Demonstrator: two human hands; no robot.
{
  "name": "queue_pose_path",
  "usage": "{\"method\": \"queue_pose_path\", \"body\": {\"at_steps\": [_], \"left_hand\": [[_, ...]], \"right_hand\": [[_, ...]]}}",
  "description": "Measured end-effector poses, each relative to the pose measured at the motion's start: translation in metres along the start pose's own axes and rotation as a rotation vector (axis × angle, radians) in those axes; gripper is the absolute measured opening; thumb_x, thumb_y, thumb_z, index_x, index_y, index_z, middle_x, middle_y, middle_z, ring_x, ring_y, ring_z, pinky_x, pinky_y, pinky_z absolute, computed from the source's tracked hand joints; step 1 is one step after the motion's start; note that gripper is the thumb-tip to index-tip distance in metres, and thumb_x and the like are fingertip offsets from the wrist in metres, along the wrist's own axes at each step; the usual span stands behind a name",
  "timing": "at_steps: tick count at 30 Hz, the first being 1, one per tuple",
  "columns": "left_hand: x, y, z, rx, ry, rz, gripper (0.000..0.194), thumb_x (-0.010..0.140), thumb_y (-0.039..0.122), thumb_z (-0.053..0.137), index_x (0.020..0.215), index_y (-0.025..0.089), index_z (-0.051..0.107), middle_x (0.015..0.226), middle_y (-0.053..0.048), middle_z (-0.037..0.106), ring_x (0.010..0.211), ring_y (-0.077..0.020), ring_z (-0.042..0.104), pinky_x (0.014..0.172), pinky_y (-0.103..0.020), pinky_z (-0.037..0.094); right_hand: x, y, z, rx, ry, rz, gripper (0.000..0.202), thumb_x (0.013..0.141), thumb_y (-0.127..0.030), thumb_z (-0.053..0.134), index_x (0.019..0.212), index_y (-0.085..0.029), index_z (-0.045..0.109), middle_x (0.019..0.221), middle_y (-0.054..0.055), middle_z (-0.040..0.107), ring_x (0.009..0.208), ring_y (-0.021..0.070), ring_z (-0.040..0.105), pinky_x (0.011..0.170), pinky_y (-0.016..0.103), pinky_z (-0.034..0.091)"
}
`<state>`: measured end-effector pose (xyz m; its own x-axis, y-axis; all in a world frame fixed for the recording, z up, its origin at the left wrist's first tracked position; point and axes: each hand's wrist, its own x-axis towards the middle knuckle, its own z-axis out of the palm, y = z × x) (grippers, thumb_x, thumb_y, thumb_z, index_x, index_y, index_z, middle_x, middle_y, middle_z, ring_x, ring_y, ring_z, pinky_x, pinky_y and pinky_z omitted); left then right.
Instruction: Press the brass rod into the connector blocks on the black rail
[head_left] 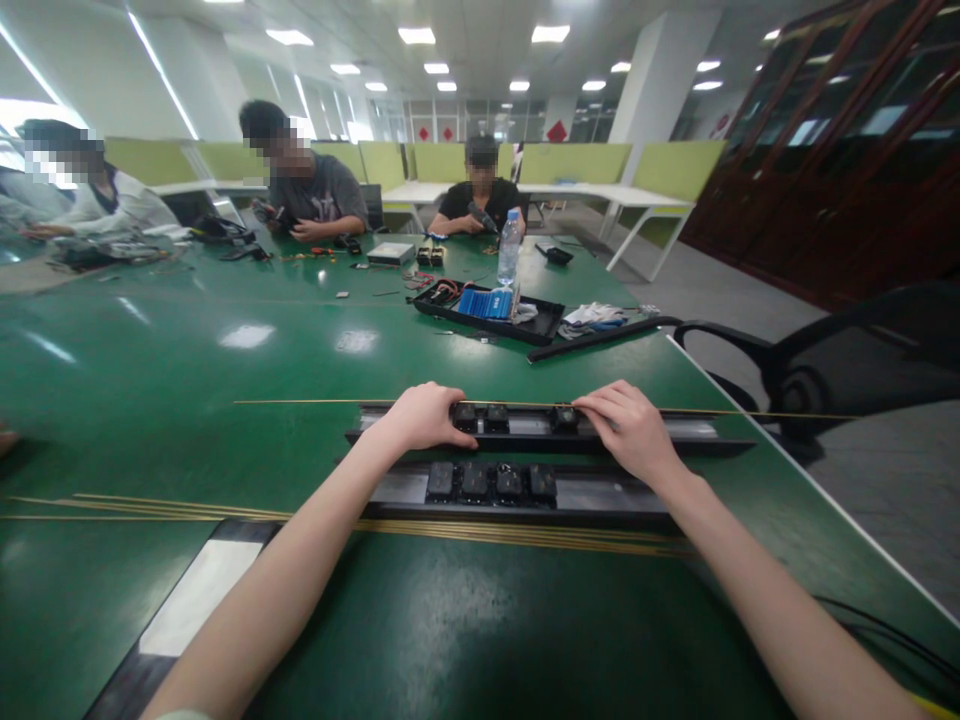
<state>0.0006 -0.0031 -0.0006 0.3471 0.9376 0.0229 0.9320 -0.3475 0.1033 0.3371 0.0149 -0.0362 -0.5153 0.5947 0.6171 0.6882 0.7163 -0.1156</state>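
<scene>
A long black channel (660, 424) with a pale inner face lies across the table, holding small black blocks (496, 418). Over its far edge runs a thin brass-coloured rod (300, 402), reaching past the channel on both sides. My left hand (420, 416) grips the channel's left half, thumb in front and fingers behind, beside the leftmost block. The fingers of my right hand (622, 425) are pinched together on the rod, beside the right block (564, 418). Nearer me, a second channel (600, 490) carries several black blocks (474, 482) in a row, partly behind my forearms.
Several brass-coloured rods (525, 538) lie along the near channel. A black panel with a white sheet (202, 590) is under my left forearm. Beyond are a black tray (544, 322), a blue finned part (486, 302), a bottle (509, 250) and co-workers. A chair (780, 350) stands right.
</scene>
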Motion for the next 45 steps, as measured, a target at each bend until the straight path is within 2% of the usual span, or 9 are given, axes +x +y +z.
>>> {"method": "queue_pose_path", "body": {"at_steps": [8,16,22,29,45], "left_hand": [[0.0,0.0,-0.001,-0.044,-0.008,0.015,0.06,0.065,0.074,0.071,0.096,0.022,0.07,0.093,-0.01,0.076,0.089,-0.0308,0.071,0.073,-0.034,0.049],[0.0,0.0,-0.002,-0.068,0.0,0.032,0.06,0.064,0.073,0.071,0.092,0.021,0.07,0.089,-0.01,0.076,0.086,-0.0313,0.07,0.071,-0.034,0.048],[-0.001,0.0,-0.002,-0.074,0.003,0.041,0.06,0.065,0.075,0.07,0.09,0.021,0.069,0.087,-0.009,0.076,0.082,-0.0295,0.07,0.067,-0.033,0.046],[0.0,-0.002,0.0,-0.085,0.004,0.042,0.061,0.064,0.075,0.071,0.092,0.021,0.07,0.086,-0.01,0.075,0.082,-0.0301,0.069,0.069,-0.033,0.046],[0.001,-0.004,0.002,-0.069,0.014,0.053,0.06,0.065,0.076,0.069,0.089,0.021,0.067,0.083,-0.008,0.074,0.079,-0.028,0.068,0.062,-0.031,0.039]], "right_hand": [[0.0,-0.001,0.0,0.002,0.015,0.01,0.022,0.097,-0.024,0.052,0.104,-0.025,0.073,0.1,0.009,0.07,0.093,0.0255,0.059,0.082,0.043,0.047],[0.0,-0.002,-0.003,-0.032,0.021,0.013,0.026,0.098,-0.026,0.049,0.102,-0.024,0.075,0.097,0.01,0.067,0.09,0.025,0.057,0.078,0.042,0.046],[0.001,-0.001,-0.005,-0.033,0.03,0.021,0.021,0.097,-0.027,0.053,0.099,-0.025,0.073,0.095,0.008,0.069,0.09,0.0244,0.057,0.079,0.042,0.045],[0.002,0.005,-0.013,-0.09,-0.004,0.029,0.018,0.097,-0.03,0.056,0.09,-0.023,0.07,0.092,0.006,0.071,0.089,0.0233,0.058,0.078,0.04,0.044],[0.0,0.017,-0.022,-0.11,-0.087,0.001,0.015,0.096,-0.027,0.056,0.091,-0.021,0.07,0.093,0.006,0.071,0.088,0.0222,0.061,0.078,0.038,0.047]]}}
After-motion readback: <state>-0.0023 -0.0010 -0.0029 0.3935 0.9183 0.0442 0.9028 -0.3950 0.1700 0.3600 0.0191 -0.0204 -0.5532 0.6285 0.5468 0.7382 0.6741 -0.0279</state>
